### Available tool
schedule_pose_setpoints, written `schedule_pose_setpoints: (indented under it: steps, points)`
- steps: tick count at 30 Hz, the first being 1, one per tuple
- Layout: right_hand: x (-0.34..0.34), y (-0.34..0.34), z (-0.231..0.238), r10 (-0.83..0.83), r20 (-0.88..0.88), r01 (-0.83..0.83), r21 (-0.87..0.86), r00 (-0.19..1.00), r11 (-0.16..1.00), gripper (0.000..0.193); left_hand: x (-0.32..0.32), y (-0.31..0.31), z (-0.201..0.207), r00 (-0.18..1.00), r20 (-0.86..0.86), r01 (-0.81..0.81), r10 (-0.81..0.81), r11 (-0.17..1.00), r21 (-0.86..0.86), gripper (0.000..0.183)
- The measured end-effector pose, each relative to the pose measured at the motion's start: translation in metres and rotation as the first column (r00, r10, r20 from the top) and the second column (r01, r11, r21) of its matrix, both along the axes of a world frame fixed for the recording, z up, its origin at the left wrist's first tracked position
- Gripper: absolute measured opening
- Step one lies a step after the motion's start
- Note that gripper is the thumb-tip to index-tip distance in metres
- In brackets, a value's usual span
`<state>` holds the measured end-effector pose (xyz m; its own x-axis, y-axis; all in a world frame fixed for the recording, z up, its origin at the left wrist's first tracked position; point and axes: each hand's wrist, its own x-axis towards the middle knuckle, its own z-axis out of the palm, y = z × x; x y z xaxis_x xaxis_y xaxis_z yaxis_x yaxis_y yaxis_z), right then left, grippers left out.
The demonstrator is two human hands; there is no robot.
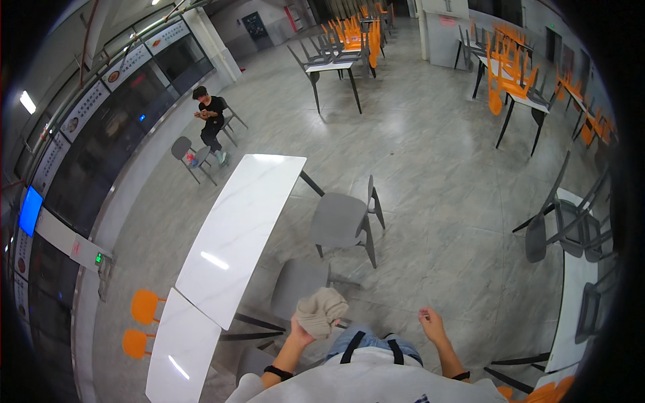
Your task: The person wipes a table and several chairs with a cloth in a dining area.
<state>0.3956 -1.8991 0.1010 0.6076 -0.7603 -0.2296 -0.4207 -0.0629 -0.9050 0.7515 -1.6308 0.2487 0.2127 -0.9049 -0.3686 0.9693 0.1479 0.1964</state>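
Note:
My left hand (301,335) is closed around a bunched beige cloth (322,313), held up in front of my body. The cloth hides most of the fingers. Beneath it is the seat of a grey chair (295,285), with the white marbled table (235,228) to its left. Off to the right, my right hand (432,325) hangs over the grey floor with its fingers loosely bent and slightly apart. Nothing shows in it, and it touches nothing.
Another grey chair (339,219) stands ahead beside the table. Orange chairs (144,307) line its far side. A seated person (211,121) is at the far left. Tables with upturned chairs (517,84) stand at the back. At the right, grey chairs (574,225) rest on a white table (579,295).

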Motion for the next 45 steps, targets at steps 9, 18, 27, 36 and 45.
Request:
schedule_pose_setpoints:
  steps: [9, 18, 27, 36, 45]
  points:
    - [0.064, -0.082, -0.005, 0.587, -0.473, -0.624, 0.097, 0.657, 0.776, 0.045, 0.067, -0.099, -0.011, 1.000, -0.016, -0.020, 0.019, 0.997, -0.075, 0.058]
    - [0.284, -0.234, -0.022, 0.412, -0.392, -0.522, -0.231, 0.822, 0.821, 0.042, 0.254, -0.228, -0.211, 0.992, -0.099, -0.047, 0.076, 0.963, 0.266, 0.042]
    - [0.548, -0.305, -0.078, -0.114, -0.131, 0.093, -0.151, 0.985, 0.984, 0.063, 0.450, -0.329, -0.405, -0.092, 0.660, -0.783, -0.746, 0.463, 0.415, 0.075]
    - [0.535, -0.287, -0.110, -0.460, -0.185, 0.494, 0.247, 0.869, 0.834, 0.056, 0.494, -0.332, -0.560, -0.451, 0.501, -0.687, -0.739, 0.646, 0.333, 0.084]
    - [0.531, -0.292, -0.099, -0.393, -0.347, 0.479, 0.209, 0.851, 0.853, 0.072, 0.554, -0.472, -0.569, -0.191, 0.465, -0.831, -0.865, 0.394, 0.393, 0.080]
